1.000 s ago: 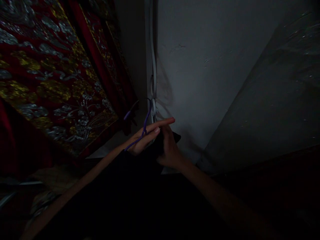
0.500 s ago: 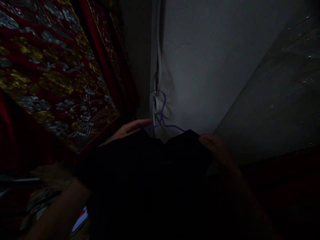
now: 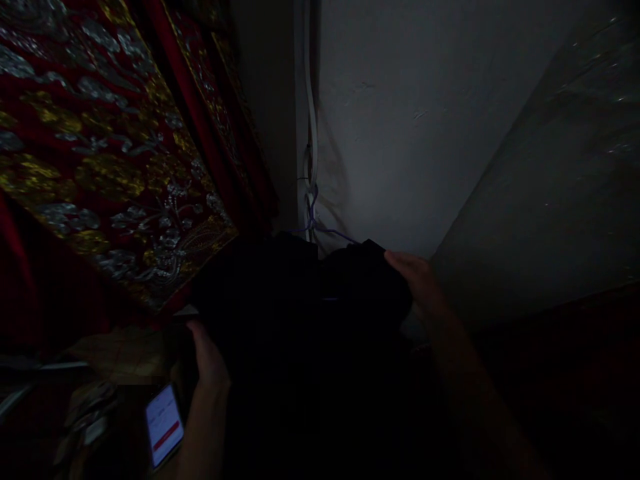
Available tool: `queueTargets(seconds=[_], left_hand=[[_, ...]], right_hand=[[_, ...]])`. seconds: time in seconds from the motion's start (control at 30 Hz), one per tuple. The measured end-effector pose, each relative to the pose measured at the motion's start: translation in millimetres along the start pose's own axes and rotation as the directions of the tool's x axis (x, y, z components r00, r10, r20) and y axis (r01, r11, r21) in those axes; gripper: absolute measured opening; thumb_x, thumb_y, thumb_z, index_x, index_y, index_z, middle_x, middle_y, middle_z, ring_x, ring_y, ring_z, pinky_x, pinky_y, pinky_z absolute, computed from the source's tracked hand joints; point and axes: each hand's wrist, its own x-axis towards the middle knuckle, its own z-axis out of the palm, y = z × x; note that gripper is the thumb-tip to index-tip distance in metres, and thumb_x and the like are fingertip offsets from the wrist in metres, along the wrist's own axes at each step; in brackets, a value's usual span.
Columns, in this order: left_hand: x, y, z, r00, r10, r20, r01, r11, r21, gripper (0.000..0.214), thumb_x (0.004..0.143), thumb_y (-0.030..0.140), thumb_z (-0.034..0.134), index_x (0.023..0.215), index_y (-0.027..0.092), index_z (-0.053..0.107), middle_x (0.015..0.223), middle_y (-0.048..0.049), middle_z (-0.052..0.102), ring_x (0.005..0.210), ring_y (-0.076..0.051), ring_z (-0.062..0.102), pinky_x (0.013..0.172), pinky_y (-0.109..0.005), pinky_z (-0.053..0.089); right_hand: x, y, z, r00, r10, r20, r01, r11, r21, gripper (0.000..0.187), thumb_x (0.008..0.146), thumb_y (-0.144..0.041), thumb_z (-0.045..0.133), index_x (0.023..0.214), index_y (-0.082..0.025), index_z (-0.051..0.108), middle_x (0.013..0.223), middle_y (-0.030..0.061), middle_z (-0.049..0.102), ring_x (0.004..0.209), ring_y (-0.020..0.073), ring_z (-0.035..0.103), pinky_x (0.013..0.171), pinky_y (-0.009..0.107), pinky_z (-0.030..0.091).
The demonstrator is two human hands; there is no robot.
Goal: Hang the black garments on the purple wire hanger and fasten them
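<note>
A black shirt hangs from a thin purple hanger, whose hook goes up to a white cable in the wall corner. The shirt is so dark that its folds do not show. My right hand is closed on the shirt's right shoulder edge, fingertips against the cloth. Lower down, at the left side of the shirt below its sleeve, is my left hand. Its thumb points up, and the other fingers are lost behind or against the dark cloth.
A red cloth with gold and silver sequin patterns hangs at the left. Below it a lit phone lies near my left forearm, among dim objects. The grey wall rises behind the hanger, with a shiny plastic-like sheet on the right.
My left hand has come away from the hanger by the shirt's left shoulder and dropped to its side. My right hand stays at the right shoulder. More of the phone now shows.
</note>
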Motion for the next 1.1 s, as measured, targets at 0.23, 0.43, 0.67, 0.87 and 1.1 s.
queueTargets(seconds=[0.23, 0.43, 0.67, 0.87, 1.1], left_hand=[[-30.0, -17.2, 22.0, 0.957, -0.290, -0.007, 0.270, 0.899, -0.346, 0.057, 0.071, 0.026, 0.086, 0.122, 0.033, 0.063, 0.120, -0.0023, 0.074, 0.132, -0.028, 0.060, 0.114, -0.045, 0.048], [-30.6, -19.4, 27.3, 0.927, -0.373, 0.043, 0.361, 0.856, -0.371, 0.042, 0.076, 0.023, 0.083, 0.114, 0.027, 0.066, 0.116, -0.0051, 0.076, 0.128, -0.027, 0.063, 0.112, -0.045, 0.050], [-38.0, -22.6, 24.1, 0.901, -0.425, 0.091, 0.424, 0.813, -0.399, 0.042, 0.073, 0.019, 0.083, 0.111, 0.026, 0.066, 0.110, -0.0048, 0.077, 0.121, -0.028, 0.068, 0.107, -0.043, 0.055], [-21.2, -32.9, 12.9, 0.957, -0.218, -0.192, 0.173, 0.959, -0.225, 0.039, 0.081, 0.029, 0.076, 0.115, 0.024, 0.058, 0.134, -0.0064, 0.065, 0.134, -0.026, 0.057, 0.111, -0.040, 0.049], [-44.5, -98.2, 65.5, 0.989, 0.144, 0.015, -0.145, 0.982, 0.123, 0.029, 0.086, 0.030, 0.063, 0.113, 0.025, 0.056, 0.124, -0.0102, 0.065, 0.122, -0.026, 0.062, 0.108, -0.042, 0.048]], right_hand=[[-63.2, 57.0, 12.6, 0.706, -0.447, -0.549, 0.323, 0.893, -0.312, 0.039, 0.082, -0.048, 0.073, 0.110, -0.022, 0.066, 0.120, 0.0080, 0.066, 0.114, 0.0235, 0.060, 0.103, 0.037, 0.045], [-103.7, 145.7, 95.0, 0.948, 0.287, 0.136, -0.259, 0.947, -0.190, 0.075, 0.089, -0.083, 0.031, 0.056, -0.021, 0.057, 0.055, 0.0064, 0.061, 0.054, 0.0186, 0.057, 0.055, 0.031, 0.045], [-82.0, 163.5, 119.9, 0.877, 0.456, 0.148, -0.395, 0.862, -0.318, 0.060, 0.090, -0.066, 0.052, 0.050, -0.021, 0.049, 0.040, -0.0009, 0.046, 0.039, 0.0125, 0.045, 0.044, 0.026, 0.031], [-105.3, 167.7, 103.7, 0.883, 0.443, 0.154, -0.386, 0.874, -0.296, 0.051, 0.087, -0.052, 0.059, 0.048, -0.021, 0.046, 0.041, -0.0025, 0.044, 0.040, 0.0105, 0.040, 0.045, 0.025, 0.029], [-126.0, 165.5, 92.7, 0.927, 0.275, 0.255, -0.222, 0.950, -0.220, 0.063, 0.082, -0.076, 0.052, 0.054, -0.020, 0.051, 0.048, -0.0023, 0.044, 0.049, 0.0119, 0.042, 0.052, 0.027, 0.034]])
